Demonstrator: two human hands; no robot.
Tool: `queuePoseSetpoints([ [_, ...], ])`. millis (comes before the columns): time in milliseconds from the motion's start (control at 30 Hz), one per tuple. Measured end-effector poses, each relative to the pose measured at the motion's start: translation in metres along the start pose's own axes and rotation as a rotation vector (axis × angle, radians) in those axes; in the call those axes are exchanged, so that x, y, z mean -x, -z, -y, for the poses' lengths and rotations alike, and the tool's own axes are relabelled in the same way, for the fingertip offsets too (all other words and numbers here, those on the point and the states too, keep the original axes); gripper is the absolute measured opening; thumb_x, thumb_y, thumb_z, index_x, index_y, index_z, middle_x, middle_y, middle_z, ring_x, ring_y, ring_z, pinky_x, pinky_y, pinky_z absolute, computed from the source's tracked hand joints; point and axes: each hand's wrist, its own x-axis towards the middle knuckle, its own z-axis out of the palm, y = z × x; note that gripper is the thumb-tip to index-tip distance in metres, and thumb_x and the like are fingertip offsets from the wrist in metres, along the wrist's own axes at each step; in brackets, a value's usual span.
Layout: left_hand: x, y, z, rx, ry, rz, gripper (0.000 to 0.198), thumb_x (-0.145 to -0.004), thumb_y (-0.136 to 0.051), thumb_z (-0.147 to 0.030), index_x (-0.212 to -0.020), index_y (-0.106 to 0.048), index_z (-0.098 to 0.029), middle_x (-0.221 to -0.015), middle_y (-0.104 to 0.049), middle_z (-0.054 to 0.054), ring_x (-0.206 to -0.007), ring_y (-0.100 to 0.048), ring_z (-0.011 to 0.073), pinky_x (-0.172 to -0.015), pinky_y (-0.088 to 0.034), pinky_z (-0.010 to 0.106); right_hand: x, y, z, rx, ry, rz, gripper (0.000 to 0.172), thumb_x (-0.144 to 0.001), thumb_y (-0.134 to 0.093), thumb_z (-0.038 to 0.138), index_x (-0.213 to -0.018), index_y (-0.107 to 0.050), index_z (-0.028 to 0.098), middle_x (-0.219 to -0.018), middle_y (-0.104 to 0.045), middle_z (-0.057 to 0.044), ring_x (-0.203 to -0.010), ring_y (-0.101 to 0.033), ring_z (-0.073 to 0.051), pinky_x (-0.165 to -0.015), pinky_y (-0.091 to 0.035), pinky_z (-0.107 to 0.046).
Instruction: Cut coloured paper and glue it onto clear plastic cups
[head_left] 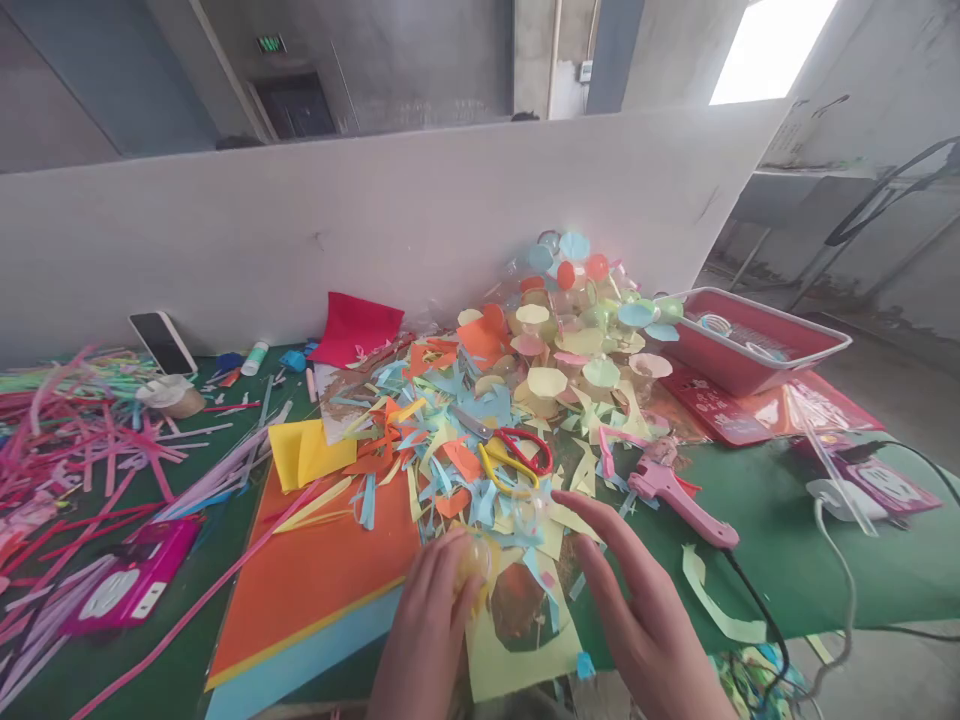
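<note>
My left hand (426, 615) is closed on a small clear plastic cup (477, 558) with a yellowish tint; the fingers hide part of it. My right hand (626, 600) is open, thumb and fingers apart, over the right side of a pale yellow paper sheet (491, 665) with a rounded cut-out. Another clear plastic piece (531, 512) lies between and beyond the hands. Just past it, scissors with yellow and red handles (504, 468) rest on blue, orange and cream paper scraps (450, 400). Right of my right hand lies a pink hot glue gun (686, 502).
Behind the scraps is a pile of clear cups with coloured paper discs (547, 381). A red bin (739, 365) stands back right. Orange paper (315, 580), pink strips (112, 440), a magenta box (135, 580) and a phone (163, 342) lie left. Cables (844, 570) hang over the right edge.
</note>
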Motion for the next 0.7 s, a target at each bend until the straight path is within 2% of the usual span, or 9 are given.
queuePoseSetpoints([
  [100, -0.003, -0.002, 0.005, -0.013, -0.008, -0.011, 0.019, -0.093, -0.051, -0.027, -0.110, -0.060, -0.027, -0.108, -0.071, 0.005, -0.105, -0.068, 0.0224, -0.086, -0.059, 0.037, -0.001, 0.001, -0.005, 0.003, 0.070, -0.029, 0.032, -0.099, -0.047, 0.039, -0.121, -0.065, 0.025, -0.123, -0.070, -0.006, -0.115, -0.066, -0.022, -0.092, -0.056, -0.028],
  [300, -0.008, 0.004, -0.001, -0.038, 0.051, -0.006, 0.018, -0.090, -0.052, -0.026, -0.105, -0.063, -0.027, -0.101, -0.071, 0.005, -0.099, -0.070, 0.0230, -0.079, -0.060, 0.037, 0.000, 0.000, -0.015, -0.009, 0.152, 0.031, 0.029, -0.100, -0.048, 0.031, -0.125, -0.062, 0.025, -0.126, -0.068, -0.005, -0.119, -0.064, -0.019, -0.095, -0.054, -0.024],
  [500, -0.009, 0.005, -0.001, -0.083, 0.067, 0.025, 0.018, -0.089, -0.057, -0.029, -0.105, -0.065, -0.028, -0.097, -0.072, 0.004, -0.097, -0.068, 0.0241, -0.076, -0.060, 0.036, -0.001, -0.001, -0.019, -0.006, 0.148, -0.011, 0.027, -0.098, -0.051, 0.031, -0.121, -0.064, 0.026, -0.124, -0.069, -0.006, -0.116, -0.065, -0.020, -0.093, -0.056, -0.025],
  [600, -0.010, 0.005, -0.001, -0.110, 0.041, 0.006, 0.019, -0.087, -0.058, -0.025, -0.104, -0.065, -0.028, -0.095, -0.073, 0.003, -0.096, -0.067, 0.0240, -0.076, -0.060, 0.036, 0.000, -0.004, -0.017, -0.024, 0.190, -0.010, 0.024, -0.098, -0.050, 0.027, -0.116, -0.066, 0.024, -0.123, -0.069, -0.007, -0.114, -0.066, -0.019, -0.093, -0.056, -0.024],
  [700, -0.009, 0.004, -0.002, -0.118, 0.052, -0.016, 0.020, -0.084, -0.062, -0.023, -0.102, -0.066, -0.028, -0.094, -0.073, 0.003, -0.095, -0.067, 0.0243, -0.078, -0.059, 0.037, 0.001, -0.007, -0.013, -0.069, 0.246, -0.021, 0.023, -0.099, -0.047, 0.025, -0.110, -0.068, 0.023, -0.120, -0.070, -0.009, -0.114, -0.066, -0.021, -0.097, -0.055, -0.030],
])
